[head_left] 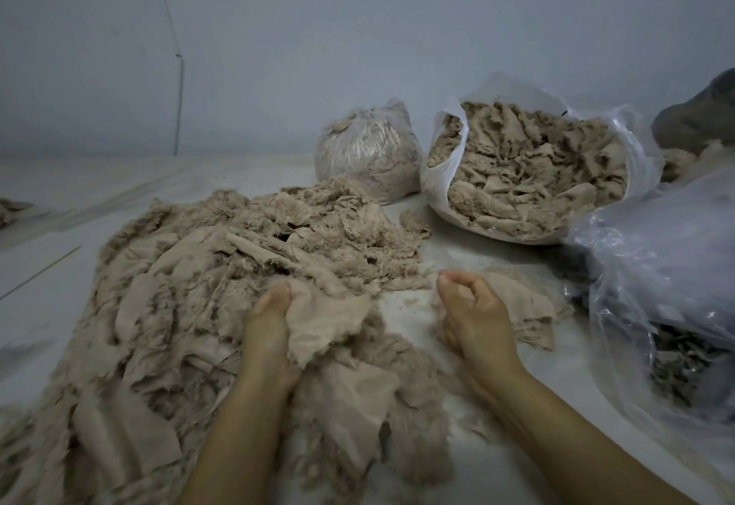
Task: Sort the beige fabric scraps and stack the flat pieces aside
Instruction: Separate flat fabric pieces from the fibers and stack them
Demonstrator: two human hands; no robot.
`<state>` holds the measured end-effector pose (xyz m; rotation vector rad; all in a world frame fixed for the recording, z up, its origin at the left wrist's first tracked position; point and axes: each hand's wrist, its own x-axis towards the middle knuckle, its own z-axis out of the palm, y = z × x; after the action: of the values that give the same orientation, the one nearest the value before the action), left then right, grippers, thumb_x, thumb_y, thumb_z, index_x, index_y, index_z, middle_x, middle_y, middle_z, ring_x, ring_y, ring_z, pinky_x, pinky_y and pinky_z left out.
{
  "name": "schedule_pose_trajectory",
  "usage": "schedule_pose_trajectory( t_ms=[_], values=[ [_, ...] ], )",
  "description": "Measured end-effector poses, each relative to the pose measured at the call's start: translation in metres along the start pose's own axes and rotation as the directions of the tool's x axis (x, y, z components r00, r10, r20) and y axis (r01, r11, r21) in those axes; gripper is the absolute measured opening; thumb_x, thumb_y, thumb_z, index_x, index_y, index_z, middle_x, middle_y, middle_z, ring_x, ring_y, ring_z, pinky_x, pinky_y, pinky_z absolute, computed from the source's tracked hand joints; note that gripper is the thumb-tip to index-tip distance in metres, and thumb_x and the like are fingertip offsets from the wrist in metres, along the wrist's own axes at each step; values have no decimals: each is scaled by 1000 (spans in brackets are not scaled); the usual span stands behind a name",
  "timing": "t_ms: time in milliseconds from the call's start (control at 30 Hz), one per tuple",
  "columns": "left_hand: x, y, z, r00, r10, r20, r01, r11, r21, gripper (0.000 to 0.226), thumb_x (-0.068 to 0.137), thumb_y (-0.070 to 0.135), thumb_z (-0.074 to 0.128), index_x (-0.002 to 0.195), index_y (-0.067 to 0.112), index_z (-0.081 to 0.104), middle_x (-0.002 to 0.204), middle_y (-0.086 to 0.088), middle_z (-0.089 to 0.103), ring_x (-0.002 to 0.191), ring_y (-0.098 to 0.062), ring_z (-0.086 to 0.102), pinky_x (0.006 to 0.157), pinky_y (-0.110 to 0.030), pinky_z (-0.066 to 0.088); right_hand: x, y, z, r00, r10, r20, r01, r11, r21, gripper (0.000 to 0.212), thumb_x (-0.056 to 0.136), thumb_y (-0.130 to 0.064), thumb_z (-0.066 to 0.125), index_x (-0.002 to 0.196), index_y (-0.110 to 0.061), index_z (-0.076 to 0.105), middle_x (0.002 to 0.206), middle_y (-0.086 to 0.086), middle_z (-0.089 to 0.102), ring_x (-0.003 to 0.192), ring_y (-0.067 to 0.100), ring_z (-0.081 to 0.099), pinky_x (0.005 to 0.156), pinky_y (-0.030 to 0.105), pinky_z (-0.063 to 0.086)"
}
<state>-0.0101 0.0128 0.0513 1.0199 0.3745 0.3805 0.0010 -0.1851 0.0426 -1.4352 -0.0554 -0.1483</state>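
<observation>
Left hand (270, 329) in a closed grip on a flat, frayed beige fabric scrap (326, 325) atop the fluffy beige scrap heap (179, 286); right hand (473, 313) curled, empty, above a thin flat stack (533, 306)

- My left hand (274, 325) grips a flat beige scrap (322, 323) at the near edge of the big scrap pile (191, 286).
- My right hand (477, 317), fingers curled, hovers over the small flat stack (533, 306) to the right.

The scrap pile (191, 306) runs out past the lower left edge. The clear plastic bag (668, 266) on the right is cut off, its contents unclear.
</observation>
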Motion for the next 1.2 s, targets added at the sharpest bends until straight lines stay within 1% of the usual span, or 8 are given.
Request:
schedule_pose_trajectory(
  t_ms=[133, 300, 467, 600, 833, 900, 1000, 1200],
  values=[
    [-9, -2, 11, 979, 85, 184, -110, 985, 132, 22, 94, 28, 53, 91, 13, 69, 80, -8, 73, 73, -22, 69, 65, -32, 56, -13, -2, 10, 940, 28, 339, 99, 931, -352, 64, 77, -74, 33, 80, -24, 72, 70, -14, 70, 66, -4, 62, 60, 5, 40],
    [-23, 1, 31, 917, 70, 394, -171, 958, 230, 22, 86, 35, 57, 92, 22, 73, 86, -1, 75, 79, -14, 71, 64, -24, 56, -14, 2, 15, 930, 118, 348, -59, 983, -175, 55, 72, -65, 56, 111, -26, 59, 108, -12, 63, 95, -1, 62, 77, 15, 48],
    [-24, 0, 40, 876, 129, 464, -298, 902, 312, 22, 92, 28, 56, 83, 13, 70, 81, -12, 72, 74, -24, 68, 65, -34, 54, -8, -8, 16, 973, 54, 224, -119, 950, 289, 23, 77, -27, 68, 84, -6, 60, 73, 7, 67, 63, 17, 63, 53, 24, 50],
    [-18, -9, 40, 888, 130, 441, -296, 896, 331, 27, 93, 25, 54, 93, 2, 66, 92, -24, 69, 82, -36, 66, 75, -48, 52, -4, -10, 11, 993, 27, 119, -57, 965, 257, 23, 82, -24, 66, 89, -3, 60, 46, 0, 50, 34, 9, 38, 35, 17, 32],
    [-10, -22, 43, 923, -39, 383, -134, 900, 415, 31, 101, 29, 42, 103, 11, 67, 92, -9, 73, 84, -23, 70, 76, -37, 56, -6, -11, 13, 992, -121, 24, 116, 978, 172, 16, 75, -34, 68, 78, -18, 72, 68, -2, 69, 64, 11, 63, 58, 21, 51],
    [-10, -30, 47, 922, 95, 376, -295, 800, 523, 33, 102, 29, 38, 101, 9, 64, 91, -5, 71, 86, -20, 67, 77, -27, 52, -10, -11, 16, 982, -186, 36, 180, 976, 126, 12, 76, -35, 67, 74, -24, 73, 70, -4, 70, 68, 7, 64, 63, 18, 50],
    [-11, -40, 45, 823, 402, 402, -565, 498, 658, 29, 101, 30, 34, 86, 17, 55, 73, 5, 59, 65, -11, 55, 55, -9, 38, -12, -10, 19, 977, -209, 36, 202, 969, 141, 10, 79, -31, 68, 72, -23, 72, 69, -5, 69, 66, 5, 62, 60, 17, 49],
    [4, -36, 44, 727, 422, 542, -681, 339, 649, 29, 99, 33, 37, 71, 29, 44, 58, 6, 51, 53, -5, 49, 48, -20, 33, 17, 0, -4, 976, -51, -210, 80, 988, 132, 19, 86, -18, 70, 68, -16, 66, 58, -4, 66, 52, 8, 59, 48, 21, 46]
  ],
)
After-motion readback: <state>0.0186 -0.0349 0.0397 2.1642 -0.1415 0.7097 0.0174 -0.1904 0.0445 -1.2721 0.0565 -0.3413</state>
